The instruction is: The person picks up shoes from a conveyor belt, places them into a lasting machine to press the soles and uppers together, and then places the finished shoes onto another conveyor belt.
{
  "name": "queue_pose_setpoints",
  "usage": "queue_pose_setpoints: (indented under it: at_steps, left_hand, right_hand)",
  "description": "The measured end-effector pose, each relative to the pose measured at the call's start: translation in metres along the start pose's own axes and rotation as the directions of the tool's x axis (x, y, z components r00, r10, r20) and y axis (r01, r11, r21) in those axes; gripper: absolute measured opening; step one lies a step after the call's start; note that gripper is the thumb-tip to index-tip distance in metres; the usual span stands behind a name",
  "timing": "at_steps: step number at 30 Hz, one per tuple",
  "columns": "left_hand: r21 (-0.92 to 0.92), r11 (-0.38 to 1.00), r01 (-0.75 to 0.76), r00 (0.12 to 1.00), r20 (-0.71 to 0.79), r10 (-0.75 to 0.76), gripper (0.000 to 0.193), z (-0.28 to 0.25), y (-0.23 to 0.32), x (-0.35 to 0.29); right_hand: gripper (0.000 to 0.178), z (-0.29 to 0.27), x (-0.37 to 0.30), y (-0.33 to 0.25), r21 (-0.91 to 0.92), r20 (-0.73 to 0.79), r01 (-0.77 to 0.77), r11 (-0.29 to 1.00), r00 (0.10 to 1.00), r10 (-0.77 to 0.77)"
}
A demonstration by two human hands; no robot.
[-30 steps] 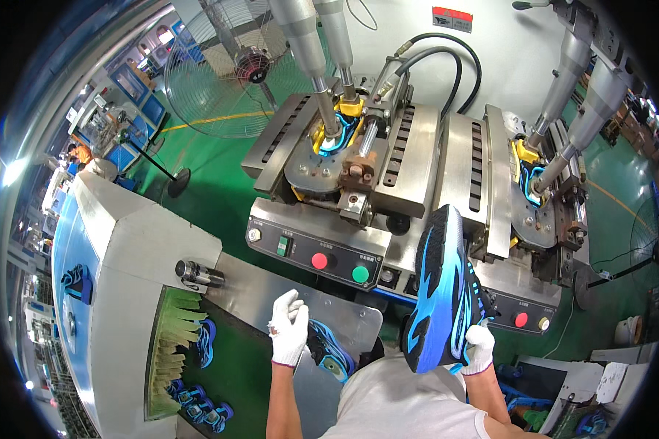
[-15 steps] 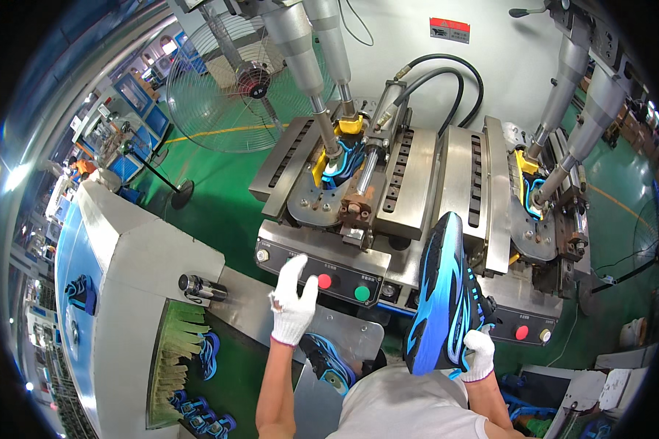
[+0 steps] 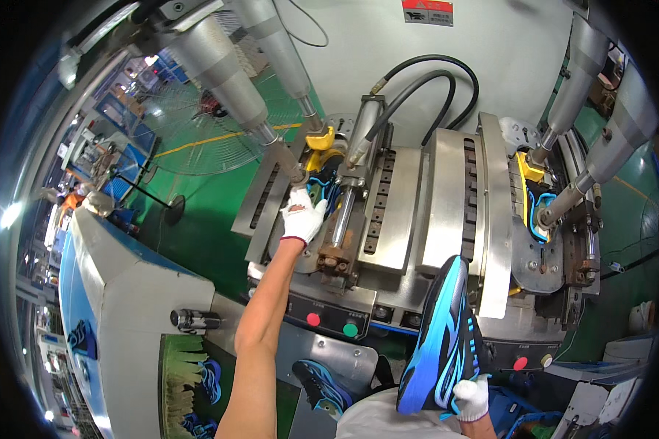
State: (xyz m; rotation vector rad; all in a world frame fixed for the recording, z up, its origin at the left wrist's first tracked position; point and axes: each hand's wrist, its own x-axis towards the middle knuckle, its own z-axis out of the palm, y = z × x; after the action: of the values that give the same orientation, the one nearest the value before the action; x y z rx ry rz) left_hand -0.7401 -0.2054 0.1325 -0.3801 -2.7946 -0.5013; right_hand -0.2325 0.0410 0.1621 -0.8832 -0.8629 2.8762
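Your left hand, gloved, reaches into the left press, fingers curled on the blue shoe clamped there. Your right hand grips another blue-and-black shoe by its heel, sole facing you, toe pointing up.

Two press stations side by side, a hand at each end

The left hand in a white glove reaches far forward to the blue and black shoe clamped in the left grey metal press. To the right stands the second grey metal press with another shoe in it. Below, close to the body, the right hand holds a blue and black sneaker upright. The red round button and green round button sit on the front panel, below the left press. A third shoe lies below the buttons.
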Motion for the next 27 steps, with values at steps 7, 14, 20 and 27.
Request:
queue_pose_setpoints:
  at_steps: [7,14,20,27]
  left_hand:
    - [0.059,0.983,0.175,0.957,0.225,-0.184,0.086,0.015,0.021,0.075]
    - [-0.044,0.983,0.176,0.971,0.170,-0.167,0.087,-0.117,0.011,0.044]
    - [-0.352,0.885,0.304,0.939,-0.045,-0.341,0.082,-0.218,-0.031,-0.139]
    - [-0.418,0.570,0.707,0.637,0.028,-0.770,0.081,-0.232,-0.090,-0.387]
  right_hand:
    - [0.051,0.004,-0.003,-0.009,-0.132,-0.146,-0.044,0.990,0.989,0.024]
    - [0.046,0.036,0.026,-0.013,-0.410,-0.067,0.076,0.909,0.991,-0.113]
    - [0.032,0.196,0.100,-0.001,-0.323,0.064,0.138,0.936,0.990,-0.124]
    - [0.018,0.360,0.328,0.034,-0.374,0.253,-0.002,0.928,0.962,0.104]
